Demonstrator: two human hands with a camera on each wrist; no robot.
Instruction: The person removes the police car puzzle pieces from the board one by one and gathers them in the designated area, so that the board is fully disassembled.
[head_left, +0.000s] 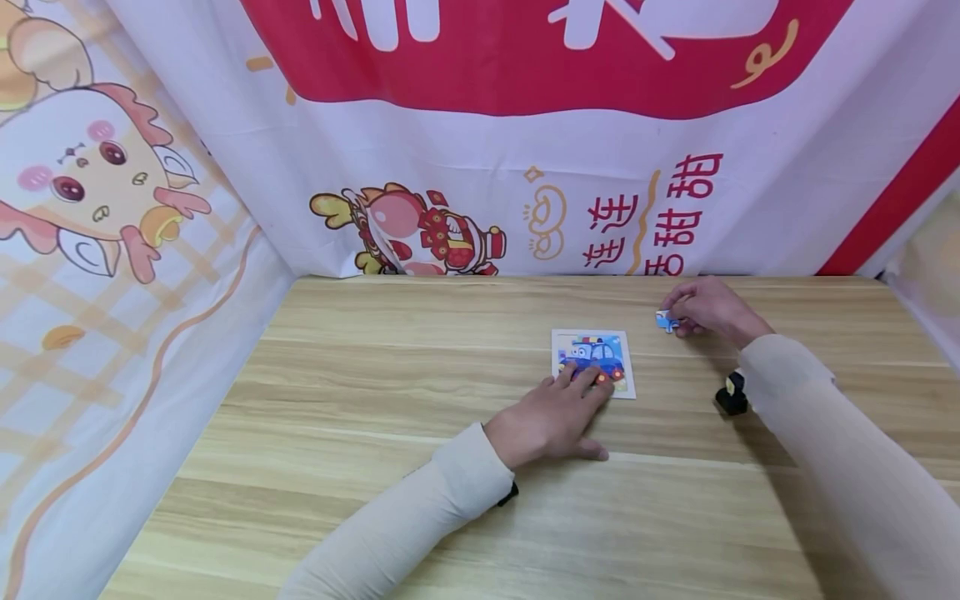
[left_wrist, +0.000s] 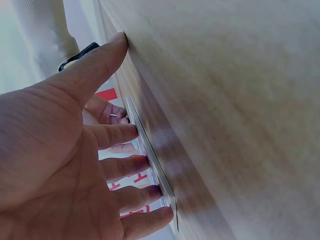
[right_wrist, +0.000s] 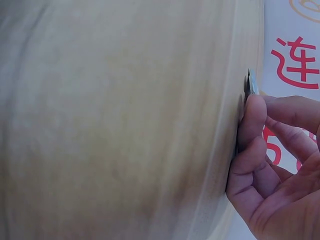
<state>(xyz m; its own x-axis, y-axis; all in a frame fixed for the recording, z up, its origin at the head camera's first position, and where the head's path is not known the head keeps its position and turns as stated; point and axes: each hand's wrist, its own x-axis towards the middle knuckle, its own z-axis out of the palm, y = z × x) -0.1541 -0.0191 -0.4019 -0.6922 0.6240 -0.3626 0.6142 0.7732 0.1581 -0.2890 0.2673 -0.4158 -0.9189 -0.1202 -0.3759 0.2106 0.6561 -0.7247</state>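
Note:
A small square jigsaw puzzle [head_left: 622,342] with a white border and a blue cartoon car lies on the table. My left hand [head_left: 553,417] rests on its near part, fingers spread and fairly straight, covering some of the picture. In the left wrist view the fingertips of the left hand [left_wrist: 75,150] touch the puzzle's thin board [left_wrist: 150,145]. To the right of the puzzle, my right hand [head_left: 708,307] pinches a light-blue puzzle piece [head_left: 664,321] just at the tabletop. The right wrist view shows the right hand [right_wrist: 275,170] holding that piece [right_wrist: 251,82] edge-on between thumb and finger.
The wooden table [head_left: 360,375] reaches back to a white and red printed curtain [head_left: 465,150]. Another patterned cloth [head_left: 97,292] hangs along the left side. A small black device [head_left: 731,398] sits at the right wrist.

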